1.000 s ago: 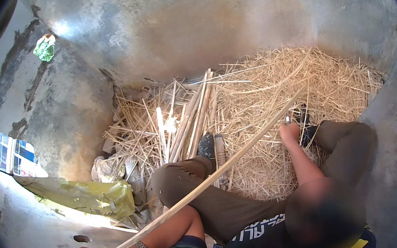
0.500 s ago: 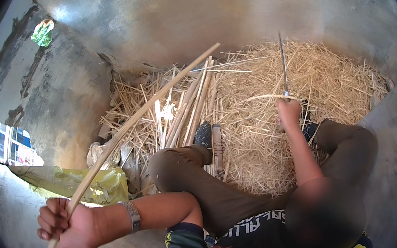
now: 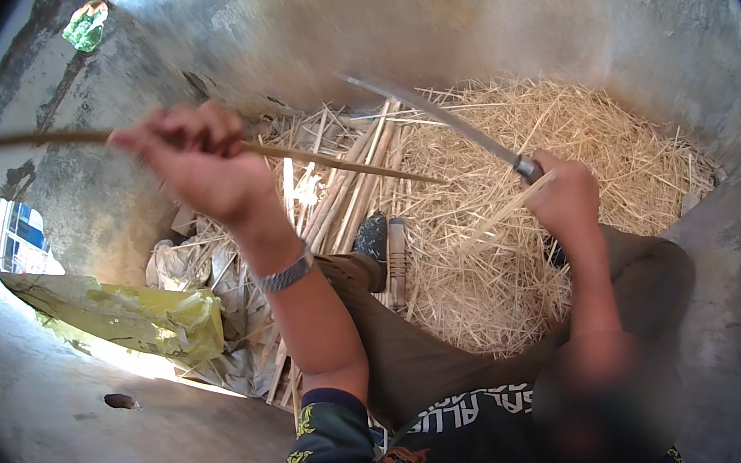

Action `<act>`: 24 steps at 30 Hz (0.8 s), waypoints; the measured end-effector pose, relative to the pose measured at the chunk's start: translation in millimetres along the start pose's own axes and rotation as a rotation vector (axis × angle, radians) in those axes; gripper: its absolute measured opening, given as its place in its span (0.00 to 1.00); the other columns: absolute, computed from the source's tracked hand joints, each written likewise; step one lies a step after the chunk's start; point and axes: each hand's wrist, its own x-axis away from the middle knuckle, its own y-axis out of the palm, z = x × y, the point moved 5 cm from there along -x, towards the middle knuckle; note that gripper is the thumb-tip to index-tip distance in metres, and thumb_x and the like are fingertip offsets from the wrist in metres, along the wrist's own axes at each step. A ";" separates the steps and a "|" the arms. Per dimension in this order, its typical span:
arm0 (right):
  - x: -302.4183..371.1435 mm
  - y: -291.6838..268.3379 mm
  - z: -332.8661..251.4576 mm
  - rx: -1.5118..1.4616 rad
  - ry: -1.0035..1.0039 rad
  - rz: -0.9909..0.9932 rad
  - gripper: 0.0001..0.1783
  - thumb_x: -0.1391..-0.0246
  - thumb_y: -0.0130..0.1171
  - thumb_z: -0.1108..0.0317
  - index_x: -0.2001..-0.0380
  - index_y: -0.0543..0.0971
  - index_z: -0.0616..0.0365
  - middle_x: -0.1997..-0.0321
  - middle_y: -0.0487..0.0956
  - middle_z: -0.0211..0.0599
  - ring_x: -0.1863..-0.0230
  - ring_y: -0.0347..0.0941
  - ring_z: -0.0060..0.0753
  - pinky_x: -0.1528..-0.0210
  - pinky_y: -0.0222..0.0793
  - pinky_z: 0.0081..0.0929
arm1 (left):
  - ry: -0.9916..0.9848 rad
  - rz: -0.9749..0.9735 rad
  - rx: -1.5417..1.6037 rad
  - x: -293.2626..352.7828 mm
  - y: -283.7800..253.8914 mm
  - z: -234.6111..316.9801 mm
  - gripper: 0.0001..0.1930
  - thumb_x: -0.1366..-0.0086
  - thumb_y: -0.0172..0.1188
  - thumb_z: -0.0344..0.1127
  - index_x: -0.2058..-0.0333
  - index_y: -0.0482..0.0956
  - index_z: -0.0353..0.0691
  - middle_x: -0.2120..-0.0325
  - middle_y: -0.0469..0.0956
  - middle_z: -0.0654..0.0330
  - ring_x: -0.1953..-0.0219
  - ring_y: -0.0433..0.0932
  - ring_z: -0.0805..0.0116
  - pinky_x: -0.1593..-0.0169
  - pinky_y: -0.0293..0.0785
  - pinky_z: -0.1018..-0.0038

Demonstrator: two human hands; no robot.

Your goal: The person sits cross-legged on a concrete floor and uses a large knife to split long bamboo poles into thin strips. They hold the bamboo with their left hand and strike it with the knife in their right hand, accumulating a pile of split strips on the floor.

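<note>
My left hand (image 3: pixel 220 171) is raised at the left, its fingers closed round a long, narrow bamboo strip (image 3: pixel 344 163). One end of the strip runs out toward the left wall, and the other slants down over the pile of strips. At the right, my right hand (image 3: pixel 568 198) grips the handle of a long-bladed knife (image 3: pixel 449 120). Its blade points up and to the left, apart from the strip. A thin pale sliver (image 3: pixel 509 213) sticks out beside my right fist; whether the hand holds it, I cannot tell.
Straw-like shavings (image 3: pixel 620 154) heap up against the back wall. Several split strips (image 3: pixel 363 172) lie left of them. A wooden piece (image 3: pixel 398 256) wound with cord sits beside my foot (image 3: pixel 373 236). Yellow sheeting (image 3: pixel 154 318) lies at the left near a wall opening (image 3: pixel 10 234).
My left hand has risen and moved right, swinging the bamboo strip to a new slant. The knife has tilted from upright to the left, and my right hand has shifted slightly right.
</note>
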 end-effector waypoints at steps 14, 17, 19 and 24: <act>141.8 100.9 15.6 -1.018 0.661 -0.407 0.14 0.44 0.64 0.64 0.78 0.75 0.62 0.84 0.71 0.25 0.82 0.64 0.18 0.78 0.60 0.26 | -0.177 -0.388 -0.036 66.9 37.8 -121.6 0.28 0.27 0.47 0.62 0.77 0.56 0.46 0.85 0.51 0.71 0.86 0.48 0.79 0.82 0.44 0.76; 159.0 117.8 5.7 -1.035 0.640 -0.372 0.14 0.44 0.63 0.64 0.78 0.75 0.61 0.84 0.72 0.26 0.82 0.64 0.19 0.78 0.60 0.27 | -0.249 -0.429 0.008 73.8 45.3 -132.4 0.29 0.27 0.47 0.63 0.77 0.56 0.46 0.86 0.50 0.71 0.86 0.46 0.79 0.82 0.43 0.75; 161.7 130.4 -2.4 -0.958 0.578 -0.588 0.15 0.45 0.64 0.63 0.78 0.75 0.61 0.83 0.73 0.28 0.82 0.65 0.19 0.77 0.62 0.27 | -0.295 -0.454 0.009 72.9 46.4 -136.0 0.29 0.28 0.47 0.64 0.78 0.57 0.46 0.86 0.49 0.71 0.86 0.45 0.78 0.81 0.42 0.75; 158.1 121.8 -0.3 -0.891 0.568 -0.589 0.15 0.45 0.64 0.63 0.78 0.75 0.62 0.84 0.72 0.26 0.82 0.64 0.19 0.78 0.62 0.27 | -0.524 -0.574 0.105 71.1 24.6 -153.1 0.34 0.31 0.43 0.72 0.81 0.56 0.48 0.87 0.46 0.72 0.85 0.40 0.77 0.79 0.39 0.75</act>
